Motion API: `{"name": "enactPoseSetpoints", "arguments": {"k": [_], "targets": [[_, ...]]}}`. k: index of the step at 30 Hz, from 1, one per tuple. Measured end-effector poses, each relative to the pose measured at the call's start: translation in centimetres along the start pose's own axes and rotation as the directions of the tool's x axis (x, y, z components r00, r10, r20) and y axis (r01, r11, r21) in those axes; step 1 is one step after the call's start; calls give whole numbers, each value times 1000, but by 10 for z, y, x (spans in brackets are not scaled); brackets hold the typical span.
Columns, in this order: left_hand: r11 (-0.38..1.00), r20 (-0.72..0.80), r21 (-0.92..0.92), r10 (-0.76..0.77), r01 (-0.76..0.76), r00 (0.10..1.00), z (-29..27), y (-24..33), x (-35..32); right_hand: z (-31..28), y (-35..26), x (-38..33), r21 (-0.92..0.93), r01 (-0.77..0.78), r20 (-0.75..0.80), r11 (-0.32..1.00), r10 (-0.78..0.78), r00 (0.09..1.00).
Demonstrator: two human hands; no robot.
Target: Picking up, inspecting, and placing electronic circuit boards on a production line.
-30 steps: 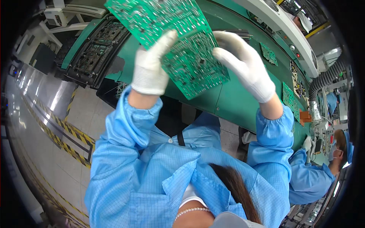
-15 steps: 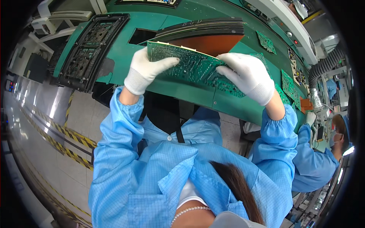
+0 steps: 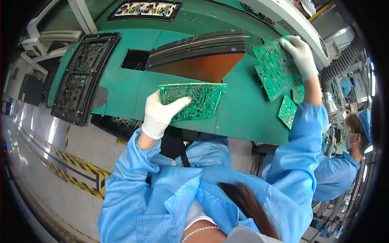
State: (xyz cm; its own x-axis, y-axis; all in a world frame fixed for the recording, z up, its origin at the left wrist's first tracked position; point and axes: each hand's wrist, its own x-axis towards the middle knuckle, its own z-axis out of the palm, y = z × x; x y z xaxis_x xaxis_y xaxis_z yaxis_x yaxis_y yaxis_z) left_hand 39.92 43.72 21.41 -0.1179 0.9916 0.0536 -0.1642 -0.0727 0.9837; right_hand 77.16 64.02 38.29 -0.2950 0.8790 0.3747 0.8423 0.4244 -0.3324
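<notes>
My left hand (image 3: 162, 113), in a white glove, grips a green circuit board (image 3: 201, 101) by its left end. The thumb lies across the board's face, which shows rows of solder points; the other fingers are hidden behind it. Out to the right, my gloved right hand (image 3: 300, 57) is closed on the upper right edge of a second circuit board (image 3: 275, 65), smeared by motion. Below that one, several more green boards lie on the table, among them a board (image 3: 266, 86) partly covered by it and a smaller board (image 3: 287, 111).
A black-edged rack with an orange-brown side (image 3: 202, 67) stands on the green table (image 3: 251, 117). To the left lies a black fixture frame (image 3: 85, 77). A tray of white boards (image 3: 146, 10) is at the back. A co-worker (image 3: 340, 162) sits at the right.
My right hand has left the board in my left hand and swung right and away with a separate board. My left hand has come slightly lower with its own board.
</notes>
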Motion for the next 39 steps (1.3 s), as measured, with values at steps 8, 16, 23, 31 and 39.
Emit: {"name": "enactPoseSetpoints", "arguments": {"k": [8,16,23,31,39], "targets": [[997,73,-32,-65,68,995,-7,-4,-5,148,141,164,356,-368,3,859,393,920],[992,87,-119,-41,51,995,-9,-12,-9,194,200,241,310,-598,-24,739,635,772],[980,90,-193,-31,48,995,-8,-7,-10,119,52,158,590,-235,122,772,203,972],[956,263,-159,282,-247,923,7,48,-13,6,-188,-33,642,334,374,690,-662,649],[877,122,-38,479,-478,869,-13,70,-23,14,-208,-58,445,470,465,762,-645,607]]}}
